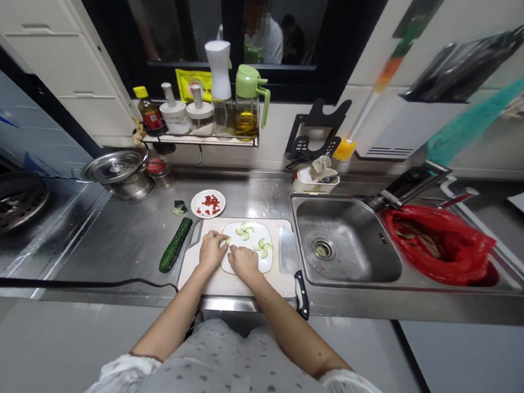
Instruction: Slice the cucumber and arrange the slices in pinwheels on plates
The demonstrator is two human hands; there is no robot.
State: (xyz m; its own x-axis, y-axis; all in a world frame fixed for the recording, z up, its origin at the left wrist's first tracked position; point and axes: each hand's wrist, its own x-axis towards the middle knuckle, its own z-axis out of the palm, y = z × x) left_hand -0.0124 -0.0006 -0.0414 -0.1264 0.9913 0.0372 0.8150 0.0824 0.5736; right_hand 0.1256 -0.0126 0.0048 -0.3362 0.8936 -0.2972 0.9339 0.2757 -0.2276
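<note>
In the head view a white square plate (253, 270) lies on the cutting board (191, 272). Two pinwheels of pale green cucumber slices, one at the back (245, 231) and one to the right (264, 248), are laid out on it. At the plate's left side my left hand (211, 252) is closed, its fingertips pinching a small cucumber slice (228, 241). Close beside it, my right hand (243, 263) is closed over the plate; what its fingers hold, if anything, is hidden. A knife (290, 250) rests along the board's right side, black handle toward me.
Left of the board lie a whole cucumber (175, 245) and cucumber scraps (179, 206). Behind it stands a small plate (195, 203) of chopped red pieces. A sink (355, 245) with a red plastic bag (446, 243) is at right, a steel pot (128, 184) at left.
</note>
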